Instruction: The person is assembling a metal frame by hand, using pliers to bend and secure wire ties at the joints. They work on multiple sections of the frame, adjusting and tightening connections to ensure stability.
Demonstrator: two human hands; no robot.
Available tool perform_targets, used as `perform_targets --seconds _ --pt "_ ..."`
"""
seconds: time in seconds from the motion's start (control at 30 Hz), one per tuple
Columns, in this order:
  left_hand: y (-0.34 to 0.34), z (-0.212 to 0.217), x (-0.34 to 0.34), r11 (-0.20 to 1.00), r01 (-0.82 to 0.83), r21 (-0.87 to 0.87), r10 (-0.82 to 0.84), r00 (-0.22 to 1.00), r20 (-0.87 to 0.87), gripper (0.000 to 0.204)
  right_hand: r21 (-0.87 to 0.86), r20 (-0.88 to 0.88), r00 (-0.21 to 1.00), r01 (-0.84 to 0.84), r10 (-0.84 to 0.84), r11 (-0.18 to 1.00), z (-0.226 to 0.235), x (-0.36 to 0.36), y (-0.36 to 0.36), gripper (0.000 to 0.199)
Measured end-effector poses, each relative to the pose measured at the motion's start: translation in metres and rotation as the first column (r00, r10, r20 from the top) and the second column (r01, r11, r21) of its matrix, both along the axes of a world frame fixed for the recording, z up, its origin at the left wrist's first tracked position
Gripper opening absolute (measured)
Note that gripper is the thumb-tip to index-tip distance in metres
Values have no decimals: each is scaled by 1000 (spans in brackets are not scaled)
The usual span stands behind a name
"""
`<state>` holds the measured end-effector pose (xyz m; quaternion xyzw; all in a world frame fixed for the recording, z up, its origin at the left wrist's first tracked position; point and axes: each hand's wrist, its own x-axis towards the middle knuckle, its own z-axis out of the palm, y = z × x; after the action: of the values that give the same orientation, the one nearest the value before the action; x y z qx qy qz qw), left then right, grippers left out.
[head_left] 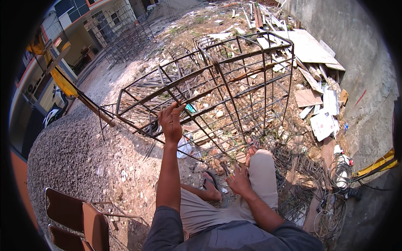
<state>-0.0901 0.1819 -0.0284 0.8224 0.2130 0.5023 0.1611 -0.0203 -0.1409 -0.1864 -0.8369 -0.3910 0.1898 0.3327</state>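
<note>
A long cage of dark steel rebar (232,90) stands tilted in front of me, its bars tied into rectangular frames. My left hand (171,123) is raised to its near side, with bent fingers closed at one of the long bars. Lower down, by my right knee, my right hand (240,180) is closed round a dark pincer-like tool (225,168); its jaws point up and left, and the palm hides part of the handles. A sandalled foot (212,190) rests on the ground below the cage.
Brown chairs (77,217) stand at lower left beside a gravel heap (71,154). Tangled wire and rods (299,180) lie to my right. Boards and scrap (314,50) lean along the concrete wall (356,62). A yellow-wrapped pole (65,83) slants at left.
</note>
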Motion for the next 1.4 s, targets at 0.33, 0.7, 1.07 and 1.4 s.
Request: perform_targets --seconds 0.33,0.7,1.07,1.4 --pt "-7 2 -7 999 4 -48 -7 997 -77 44 328 -192 969 -87 157 941 55 33 44 53" --pt "-33 6 -29 990 109 -90 -118 987 -111 47 635 -26 961 -198 277 747 155 12 192 33" --pt "-38 -2 -38 994 94 -52 -100 986 -131 46 640 -83 934 -216 346 737 143 10 165 21" --pt "-33 2 -33 999 41 0 -40 988 -150 25 653 -214 932 -88 294 752 134 16 165 25"
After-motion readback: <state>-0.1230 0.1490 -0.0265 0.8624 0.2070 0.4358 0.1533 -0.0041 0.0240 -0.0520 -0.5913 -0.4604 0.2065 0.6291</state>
